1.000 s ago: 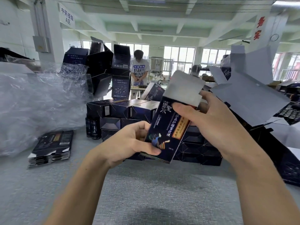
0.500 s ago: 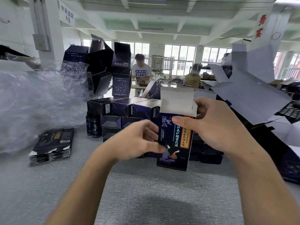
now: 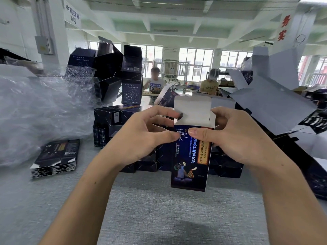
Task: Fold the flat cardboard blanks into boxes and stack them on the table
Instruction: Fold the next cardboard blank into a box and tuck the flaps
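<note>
Dark blue printed cardboard box (image 3: 190, 156) upright, long axis vertical, pinched near its top by left hand (image 3: 141, 138) and right hand (image 3: 235, 138), white lid flap (image 3: 192, 106) standing open above both thumbs.

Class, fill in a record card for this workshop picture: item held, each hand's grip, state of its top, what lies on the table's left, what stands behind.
Item held: tall dark blue printed cardboard box, upright over the grey table
Left hand: pinches the box's upper left edge
Right hand: pinches its upper right edge
Top: white lid flap stands open
Table left: stack of flat dark cardboard blanks
Behind: folded dark boxes, stacked
</note>
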